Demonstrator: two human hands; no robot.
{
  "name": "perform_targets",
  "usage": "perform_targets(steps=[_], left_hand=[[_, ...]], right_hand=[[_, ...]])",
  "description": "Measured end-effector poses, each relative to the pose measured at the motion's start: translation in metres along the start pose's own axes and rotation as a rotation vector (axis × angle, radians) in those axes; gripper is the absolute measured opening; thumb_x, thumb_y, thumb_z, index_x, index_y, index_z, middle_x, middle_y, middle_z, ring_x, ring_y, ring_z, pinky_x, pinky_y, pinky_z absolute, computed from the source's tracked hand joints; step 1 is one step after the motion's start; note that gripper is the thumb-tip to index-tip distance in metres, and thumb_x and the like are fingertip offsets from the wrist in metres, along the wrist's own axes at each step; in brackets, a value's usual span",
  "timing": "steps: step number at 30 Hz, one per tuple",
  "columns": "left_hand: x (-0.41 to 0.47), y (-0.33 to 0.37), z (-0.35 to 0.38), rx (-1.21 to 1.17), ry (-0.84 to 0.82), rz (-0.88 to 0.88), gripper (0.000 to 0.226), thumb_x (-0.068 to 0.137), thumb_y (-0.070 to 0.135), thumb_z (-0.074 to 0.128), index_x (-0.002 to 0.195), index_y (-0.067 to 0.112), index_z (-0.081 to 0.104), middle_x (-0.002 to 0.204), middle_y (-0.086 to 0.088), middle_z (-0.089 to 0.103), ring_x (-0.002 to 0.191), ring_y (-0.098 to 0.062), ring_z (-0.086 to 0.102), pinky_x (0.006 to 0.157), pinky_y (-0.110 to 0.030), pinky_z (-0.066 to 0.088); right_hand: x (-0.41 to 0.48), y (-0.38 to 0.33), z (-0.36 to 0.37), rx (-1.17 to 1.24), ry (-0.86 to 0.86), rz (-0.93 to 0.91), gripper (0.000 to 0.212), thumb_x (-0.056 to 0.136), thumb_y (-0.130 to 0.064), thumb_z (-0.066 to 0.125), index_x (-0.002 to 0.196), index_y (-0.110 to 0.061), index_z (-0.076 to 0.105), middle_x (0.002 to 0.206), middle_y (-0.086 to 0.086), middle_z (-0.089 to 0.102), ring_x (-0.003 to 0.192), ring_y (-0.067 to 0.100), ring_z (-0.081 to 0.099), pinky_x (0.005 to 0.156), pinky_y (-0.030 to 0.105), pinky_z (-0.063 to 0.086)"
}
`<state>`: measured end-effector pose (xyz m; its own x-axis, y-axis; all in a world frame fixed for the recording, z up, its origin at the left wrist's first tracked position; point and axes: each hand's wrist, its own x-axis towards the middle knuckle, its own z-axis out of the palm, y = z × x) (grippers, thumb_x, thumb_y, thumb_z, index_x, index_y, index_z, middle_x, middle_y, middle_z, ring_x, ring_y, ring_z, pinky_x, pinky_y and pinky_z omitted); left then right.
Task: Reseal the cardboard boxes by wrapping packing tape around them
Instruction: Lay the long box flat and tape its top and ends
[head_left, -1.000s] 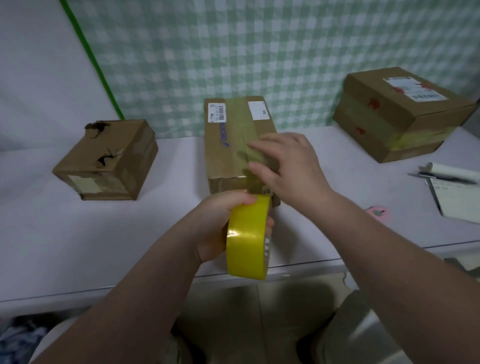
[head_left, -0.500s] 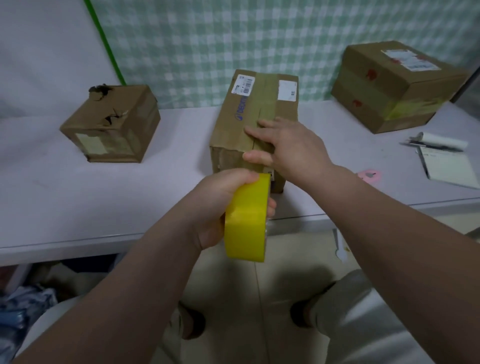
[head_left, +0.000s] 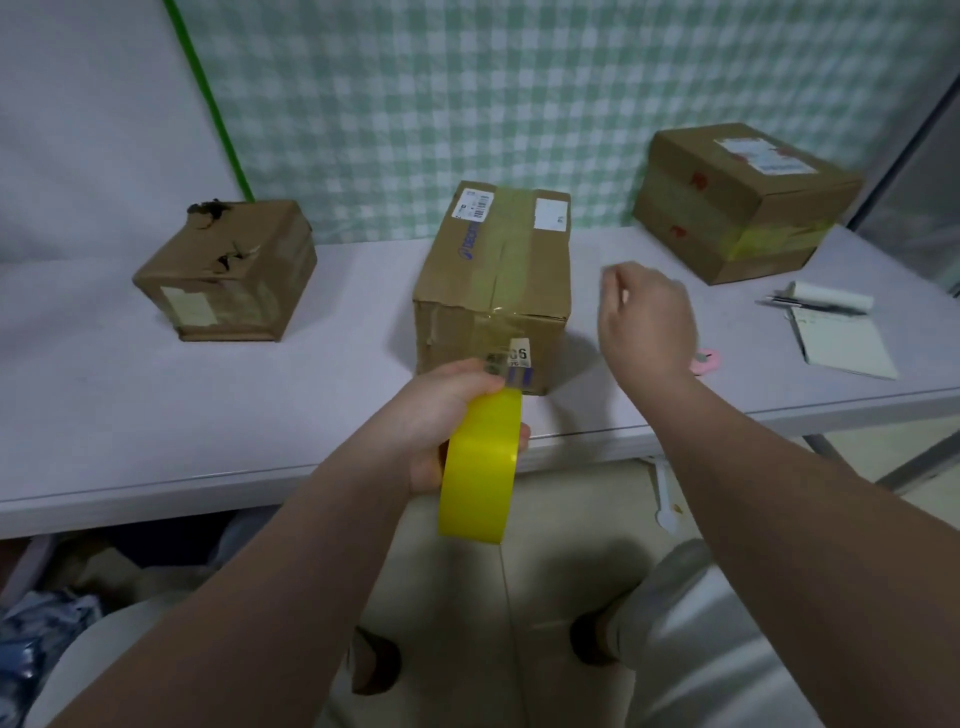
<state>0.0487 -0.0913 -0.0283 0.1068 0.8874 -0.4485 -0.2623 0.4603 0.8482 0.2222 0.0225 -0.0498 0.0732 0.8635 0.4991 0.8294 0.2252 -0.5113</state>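
Note:
A long cardboard box (head_left: 493, 280) stands in the middle of the white table (head_left: 208, 415), with a strip of yellowish tape running along its top and down its near face. My left hand (head_left: 441, 415) grips a yellow roll of packing tape (head_left: 480, 467) just in front of the box's near face, over the table's front edge. My right hand (head_left: 644, 317) hovers to the right of the box with loosely curled fingers and holds nothing. It does not touch the box.
A torn small box (head_left: 228, 270) sits at the left of the table. A larger taped box (head_left: 743, 202) stands at the back right. A notepad (head_left: 841, 338) with a pen (head_left: 810, 304) and a small pink object (head_left: 706, 361) lie at the right.
My right hand has lifted off the top of the middle box and moved to its right. My left hand still holds the tape roll at the box's near face.

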Motion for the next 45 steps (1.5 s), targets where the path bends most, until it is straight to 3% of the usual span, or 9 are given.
perform_targets(steps=[3, 6, 14, 19, 23, 27, 33, 40, 45], left_hand=[[0.003, -0.002, 0.000, -0.016, -0.008, -0.004, 0.028, 0.094, 0.012, 0.051, 0.121, 0.007, 0.058, 0.082, -0.020, 0.061, 0.061, -0.028, 0.065, 0.055, -0.034, 0.057], [0.004, -0.005, 0.001, -0.043, -0.005, -0.003, 0.029, 0.094, 0.012, 0.051, 0.121, 0.005, 0.058, 0.081, -0.021, 0.061, 0.061, -0.028, 0.065, 0.054, -0.033, 0.054], [0.000, -0.010, 0.004, -0.132, 0.068, -0.048, 0.028, 0.092, 0.015, 0.055, 0.119, 0.005, 0.056, 0.088, -0.025, 0.063, 0.056, -0.029, 0.066, 0.053, -0.035, 0.057], [-0.003, -0.014, 0.006, -0.163, 0.064, -0.080, 0.031, 0.092, 0.015, 0.056, 0.121, 0.005, 0.054, 0.083, -0.026, 0.063, 0.057, -0.029, 0.064, 0.057, -0.035, 0.058], [-0.005, -0.015, 0.006, -0.175, 0.065, -0.066, 0.031, 0.092, 0.012, 0.055, 0.122, 0.005, 0.053, 0.082, -0.026, 0.062, 0.056, -0.030, 0.064, 0.057, -0.036, 0.057], [-0.007, -0.013, 0.007, -0.168, 0.071, -0.062, 0.029, 0.091, 0.012, 0.057, 0.119, 0.005, 0.056, 0.078, -0.025, 0.064, 0.055, -0.029, 0.064, 0.058, -0.037, 0.057], [-0.006, -0.012, 0.005, -0.166, 0.089, -0.080, 0.025, 0.088, 0.015, 0.062, 0.112, 0.010, 0.062, 0.077, -0.023, 0.066, 0.057, -0.029, 0.065, 0.071, -0.042, 0.056], [-0.004, -0.012, 0.000, -0.137, 0.060, -0.111, 0.033, 0.084, 0.018, 0.067, 0.115, 0.009, 0.061, 0.076, -0.021, 0.068, 0.060, -0.029, 0.066, 0.075, -0.042, 0.054], [-0.004, -0.012, 0.001, -0.122, 0.038, -0.095, 0.028, 0.086, 0.016, 0.064, 0.112, 0.005, 0.062, 0.076, -0.021, 0.065, 0.060, -0.029, 0.065, 0.075, -0.040, 0.054]], right_hand=[[-0.010, 0.038, -0.005, -0.289, -0.213, 0.301, 0.035, 0.097, -0.018, 0.038, 0.126, -0.013, 0.056, 0.124, 0.015, 0.054, 0.121, 0.037, 0.039, 0.090, 0.041, 0.039], [-0.018, 0.066, 0.003, -0.376, -0.382, 0.452, 0.038, 0.097, -0.022, 0.036, 0.132, -0.013, 0.045, 0.137, 0.016, 0.039, 0.125, 0.038, 0.034, 0.100, 0.042, 0.032], [-0.037, 0.062, 0.010, -0.158, -0.304, 0.121, 0.031, 0.095, -0.005, 0.044, 0.114, -0.012, 0.067, 0.116, 0.011, 0.061, 0.103, 0.031, 0.058, 0.075, 0.028, 0.037], [-0.037, 0.055, 0.013, 0.036, -0.293, 0.183, 0.025, 0.095, -0.017, 0.054, 0.118, -0.020, 0.063, 0.103, 0.001, 0.061, 0.099, 0.023, 0.059, 0.083, 0.028, 0.043], [-0.037, 0.046, 0.009, -0.007, -0.386, 0.181, 0.037, 0.096, -0.017, 0.055, 0.133, -0.014, 0.055, 0.128, 0.009, 0.044, 0.107, 0.020, 0.053, 0.092, 0.022, 0.037], [-0.033, 0.038, 0.004, -0.166, -0.632, 0.116, 0.026, 0.096, -0.010, 0.048, 0.115, -0.012, 0.066, 0.116, 0.006, 0.063, 0.108, 0.022, 0.058, 0.077, 0.021, 0.041], [-0.043, 0.003, -0.025, 0.476, -0.613, 0.252, 0.023, 0.102, -0.027, 0.042, 0.109, -0.010, 0.055, 0.100, 0.013, 0.064, 0.075, 0.022, 0.062, 0.074, 0.036, 0.054], [-0.043, -0.031, -0.055, 0.291, -0.467, -0.149, 0.015, 0.100, -0.030, 0.046, 0.092, -0.018, 0.052, 0.074, -0.007, 0.055, 0.062, 0.004, 0.048, 0.055, 0.015, 0.034], [-0.039, -0.050, -0.046, 0.010, -0.580, -0.410, 0.025, 0.099, -0.035, 0.047, 0.100, -0.014, 0.059, 0.090, 0.000, 0.064, 0.082, 0.021, 0.058, 0.065, 0.029, 0.038]])
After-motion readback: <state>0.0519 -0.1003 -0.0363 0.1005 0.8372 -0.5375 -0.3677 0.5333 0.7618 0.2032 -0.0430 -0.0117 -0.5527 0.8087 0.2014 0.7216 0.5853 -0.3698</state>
